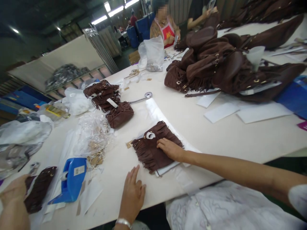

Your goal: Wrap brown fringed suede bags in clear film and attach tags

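Note:
A dark brown fringed bag (pixel 155 151) lies flat on white sheeting, with gold eyelets and a white ring-shaped piece (pixel 150 135) near its top edge. My right hand (pixel 170 148) rests on the bag's right part, fingers curled against the brown material. What lies under those fingertips is hidden. Just left of the bag and apart from it, my left hand (pixel 133 191) hovers low over the table, fingers apart and holding nothing. A silver bracelet (pixel 124 222) circles that wrist.
Another person's hand (pixel 15 190) at far left is by a brown fringed bag (pixel 42 188). Nearby stands a blue tape dispenser (pixel 74 180). More brown bags (pixel 120 115) sit beyond, with a large heap (pixel 216 60) at back right. A person in a red apron (pixel 168 32) works opposite.

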The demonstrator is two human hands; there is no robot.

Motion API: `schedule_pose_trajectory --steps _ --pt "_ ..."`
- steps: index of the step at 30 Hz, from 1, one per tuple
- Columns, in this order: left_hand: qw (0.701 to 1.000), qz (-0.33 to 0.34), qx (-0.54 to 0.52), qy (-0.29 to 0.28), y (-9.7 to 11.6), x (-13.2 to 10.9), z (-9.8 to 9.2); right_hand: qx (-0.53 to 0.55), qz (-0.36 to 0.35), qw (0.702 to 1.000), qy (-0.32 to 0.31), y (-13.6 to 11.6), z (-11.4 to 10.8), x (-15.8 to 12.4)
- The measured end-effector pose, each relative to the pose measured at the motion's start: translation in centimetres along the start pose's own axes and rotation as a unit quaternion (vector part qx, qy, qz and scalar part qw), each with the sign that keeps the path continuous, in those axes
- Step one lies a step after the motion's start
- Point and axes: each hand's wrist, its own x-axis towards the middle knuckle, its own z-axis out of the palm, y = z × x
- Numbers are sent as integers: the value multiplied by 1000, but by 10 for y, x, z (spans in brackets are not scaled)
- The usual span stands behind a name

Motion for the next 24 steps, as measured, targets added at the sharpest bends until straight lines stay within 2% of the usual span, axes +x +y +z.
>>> schedule_pose_trajectory --steps 2,4,5,6,7,10,12,15,21,24 --pt "996 -55 32 56 -1 -12 -14 8 -1 1000 8 1 2 1" --pt "987 -114 20 111 15 0 -20 11 -4 1000 17 1 4 1" --pt "985 -116 0 130 27 13 -20 11 -5 1000 22 1 4 1" --pt "988 -83 -25 125 40 28 -16 11 -5 1000 24 1 4 1" --pt "994 -40 -35 94 53 45 -8 11 -4 1000 24 1 3 1" --pt "999 39 18 32 73 83 24 23 -15 999 16 3 -1 2" --pt "998 46 49 18 72 93 47 40 -28 999 9 5 -4 2" --pt "996 35 76 8 63 89 67 55 -32 998 3 7 -5 2" --pt "996 28 80 12 60 81 71 86 -25 996 -4 10 -7 0" --pt "997 30 76 10 60 84 71 134 67 987 60 8 -16 6"
